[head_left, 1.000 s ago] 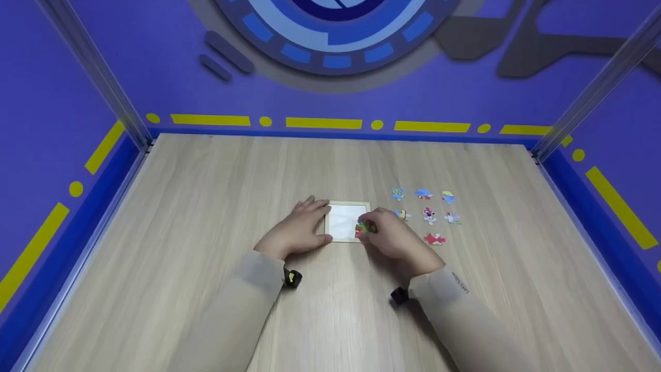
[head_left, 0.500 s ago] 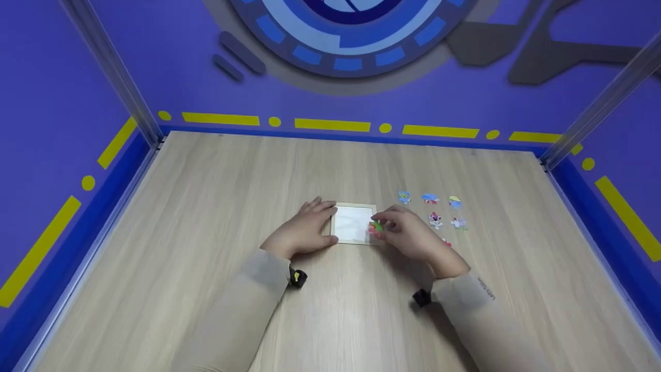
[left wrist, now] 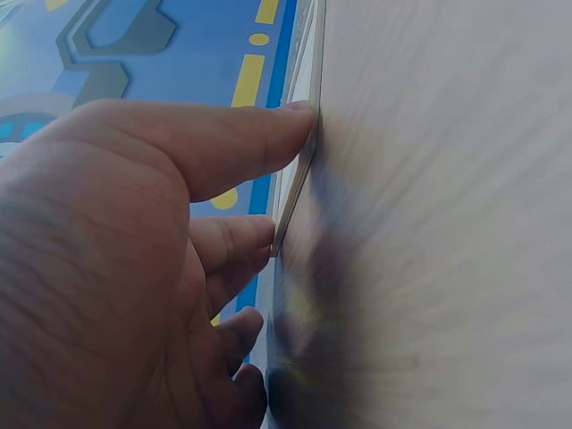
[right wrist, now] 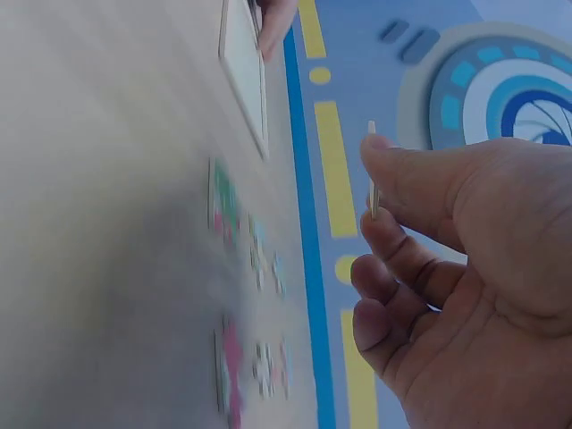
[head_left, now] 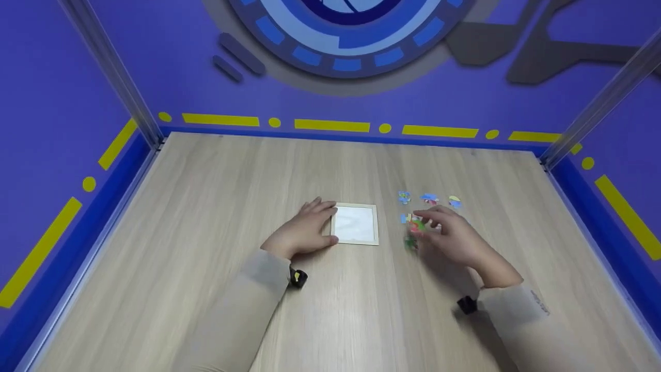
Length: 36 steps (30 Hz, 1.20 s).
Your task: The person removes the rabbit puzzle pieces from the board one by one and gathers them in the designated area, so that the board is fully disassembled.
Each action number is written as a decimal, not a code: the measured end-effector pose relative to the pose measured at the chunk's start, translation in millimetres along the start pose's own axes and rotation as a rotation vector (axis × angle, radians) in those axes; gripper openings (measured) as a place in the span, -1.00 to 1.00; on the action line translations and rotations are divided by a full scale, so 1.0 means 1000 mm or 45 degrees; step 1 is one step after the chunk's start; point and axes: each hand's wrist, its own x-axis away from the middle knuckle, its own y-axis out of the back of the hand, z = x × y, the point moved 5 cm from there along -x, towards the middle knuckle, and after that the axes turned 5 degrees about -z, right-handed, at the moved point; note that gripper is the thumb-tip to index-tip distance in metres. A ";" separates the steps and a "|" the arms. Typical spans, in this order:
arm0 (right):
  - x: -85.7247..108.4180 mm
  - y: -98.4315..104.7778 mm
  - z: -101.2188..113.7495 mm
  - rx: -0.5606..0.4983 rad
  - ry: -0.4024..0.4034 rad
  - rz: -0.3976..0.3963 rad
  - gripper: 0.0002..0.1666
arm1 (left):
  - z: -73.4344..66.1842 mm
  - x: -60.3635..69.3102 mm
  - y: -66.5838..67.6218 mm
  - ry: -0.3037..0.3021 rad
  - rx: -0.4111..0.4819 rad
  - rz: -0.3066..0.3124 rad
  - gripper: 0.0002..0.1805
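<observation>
In the head view a square puzzle frame (head_left: 376, 225) with a pale wooden rim and a bare white inside lies flat on the table. My left hand (head_left: 304, 227) rests at its left side, thumb on the near corner and fingertips on the far one. Right of the frame, my right hand (head_left: 454, 237) pinches a red and green puzzle piece (head_left: 417, 226) between thumb and fingers, above the table. The right wrist view shows this piece edge-on (right wrist: 374, 170), apart from the tabletop. A green puzzle piece (head_left: 410, 243) lies below it, partly covered.
Several loose puzzle pieces lie around the right hand, among them a blue one (head_left: 404, 197), a blue and red one (head_left: 429, 198) and a yellow and blue one (head_left: 454, 201). Others are hidden by the hand. Blue panels (head_left: 330, 103) wall the wooden table (head_left: 232, 181).
My right hand has moved right, away from the frame, carrying the red and green puzzle piece over the loose pieces. My left hand keeps its place on the frame.
</observation>
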 end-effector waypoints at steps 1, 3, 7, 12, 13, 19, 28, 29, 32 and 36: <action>0.002 0.004 -0.004 0.005 -0.014 -0.006 -0.45 | 0.000 0.000 0.000 0.001 -0.001 0.002 -0.10; 0.007 0.010 -0.013 0.006 -0.036 -0.011 -0.45 | 0.000 0.000 0.000 -0.002 -0.001 0.004 -0.10; 0.017 0.020 -0.027 0.004 -0.039 -0.008 -0.47 | 0.001 0.000 0.000 -0.004 -0.008 0.009 -0.09; 0.026 0.027 -0.041 0.015 -0.036 -0.006 -0.49 | 0.002 0.000 0.000 0.009 0.003 0.016 -0.10; 0.028 0.028 -0.044 0.020 -0.044 -0.005 -0.49 | 0.002 0.000 -0.001 0.012 0.006 0.018 -0.10; 0.035 0.034 -0.061 0.053 -0.123 -0.005 -0.48 | -0.001 0.001 0.000 0.017 0.021 0.021 -0.11; 0.038 0.041 -0.081 0.033 -0.189 0.029 -0.42 | 0.000 0.000 0.000 0.004 -0.007 0.006 -0.10; 0.038 0.041 -0.083 0.034 -0.197 0.035 -0.41 | 0.000 0.000 0.000 0.004 -0.007 0.006 -0.10; 0.038 0.040 -0.087 0.039 -0.208 0.051 -0.40 | 0.000 0.000 0.000 0.006 -0.009 0.009 -0.10; 0.039 0.040 -0.093 0.039 -0.222 0.070 -0.41 | 0.000 0.000 0.000 0.008 -0.008 0.013 -0.10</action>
